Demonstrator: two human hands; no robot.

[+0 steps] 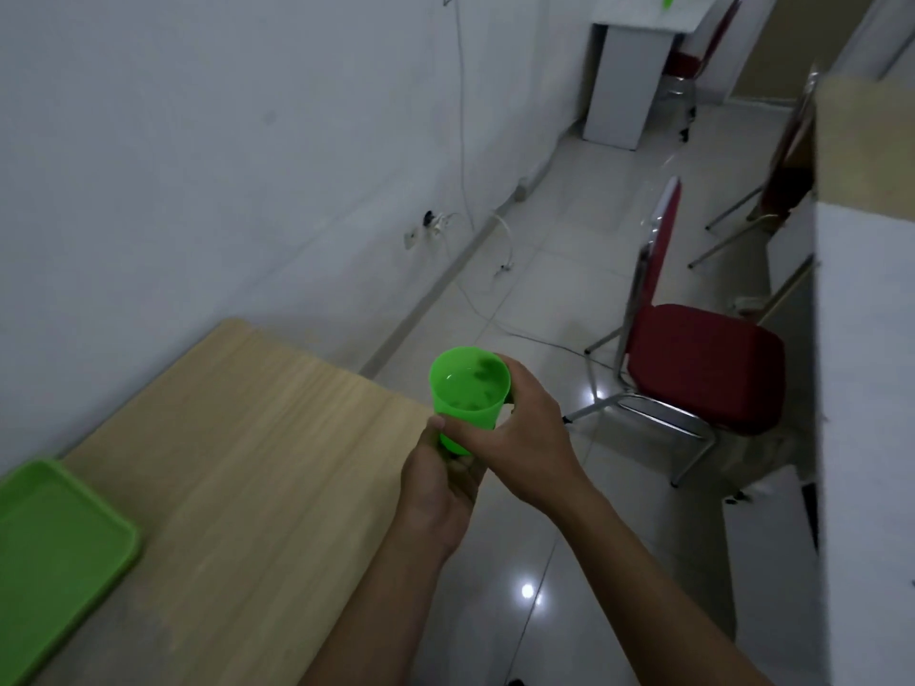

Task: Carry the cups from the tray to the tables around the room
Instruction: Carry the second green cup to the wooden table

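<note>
You hold one green cup [469, 391] in both hands, just past the table's far right corner.
Your right hand [515, 438] wraps its side; your left hand [443, 487] cups its base. Green tray [74, 537] sits at the wooden table [257, 462] left edge, partly cut off. Red chair [703, 363] on tiled floor [544, 269]; cup contents unclear.

A bright green plastic cup [469, 394] stands upright in the air just past the wooden table's [257, 467] corner, open mouth up, with what looks like clear liquid inside. The green tray [59, 552] lies flat at the table's near left edge, its visible part bare.
</note>
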